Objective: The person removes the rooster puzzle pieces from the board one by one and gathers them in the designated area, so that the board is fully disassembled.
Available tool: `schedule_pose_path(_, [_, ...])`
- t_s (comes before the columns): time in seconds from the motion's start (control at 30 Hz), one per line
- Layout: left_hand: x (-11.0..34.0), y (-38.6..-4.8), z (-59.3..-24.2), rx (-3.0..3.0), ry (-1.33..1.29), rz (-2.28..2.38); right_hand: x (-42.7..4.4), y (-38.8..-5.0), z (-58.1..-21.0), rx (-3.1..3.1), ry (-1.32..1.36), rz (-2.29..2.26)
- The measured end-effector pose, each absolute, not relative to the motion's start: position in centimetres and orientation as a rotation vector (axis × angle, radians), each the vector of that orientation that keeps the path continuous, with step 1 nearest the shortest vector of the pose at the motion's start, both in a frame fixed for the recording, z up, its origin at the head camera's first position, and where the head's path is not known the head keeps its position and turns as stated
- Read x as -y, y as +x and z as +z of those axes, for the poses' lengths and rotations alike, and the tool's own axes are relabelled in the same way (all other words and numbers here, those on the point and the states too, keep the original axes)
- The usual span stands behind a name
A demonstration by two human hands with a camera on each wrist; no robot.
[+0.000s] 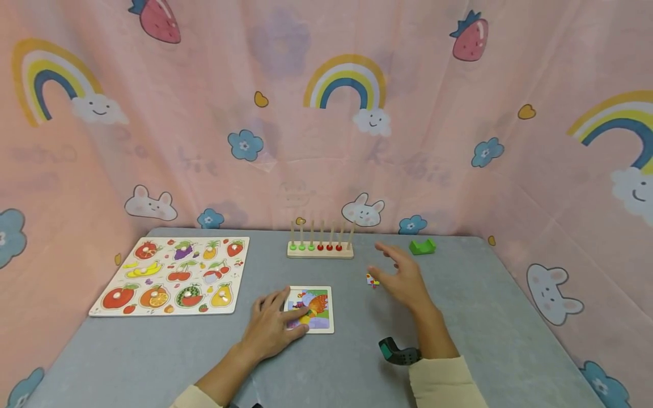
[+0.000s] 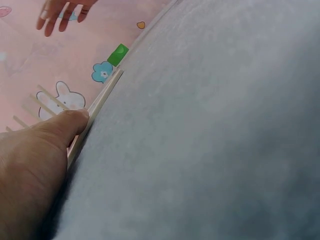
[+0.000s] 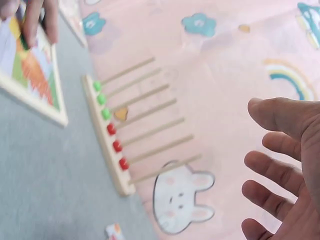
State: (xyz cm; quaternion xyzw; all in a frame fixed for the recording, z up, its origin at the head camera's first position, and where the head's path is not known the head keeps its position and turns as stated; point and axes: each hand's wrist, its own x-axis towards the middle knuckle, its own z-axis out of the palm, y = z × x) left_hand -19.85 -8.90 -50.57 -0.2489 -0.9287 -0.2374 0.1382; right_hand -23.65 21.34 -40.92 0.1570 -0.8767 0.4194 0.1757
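Note:
A small framed picture puzzle [image 1: 320,327] lies on the table with an orange bird-like figure in it. My left hand [image 1: 272,326] rests on its left side, fingers spread over the picture. In the left wrist view the thumb [image 2: 70,125] lies on the puzzle's pale edge. My right hand [image 1: 403,280] is raised above the table to the right, fingers apart and holding nothing. Close to it, a small colourful piece [image 1: 371,281] lies on the table, partly behind the hand in the head view; the right wrist view also shows this piece [image 3: 114,231].
A fruit puzzle board [image 1: 170,272] lies at the left. At the back stands a wooden peg rack [image 1: 320,254] with green and red beads on its pegs. A green curved block [image 1: 422,247] sits at the back right. Patterned pink cloth [image 1: 326,170] hangs behind the table.

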Motion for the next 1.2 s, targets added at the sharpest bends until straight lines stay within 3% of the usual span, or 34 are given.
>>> schedule_pose_path(0.4, [8.9,-19.8,-50.4,2.691,-0.717,-0.679,-18.1,-22.2,-39.1,2.399,0.585,1.225])
schedule_pose_path(1.2, [9.0,-19.7,-50.5,2.711,-0.725,-0.661,-13.7,-23.3,-41.6,2.356,0.698,1.335])
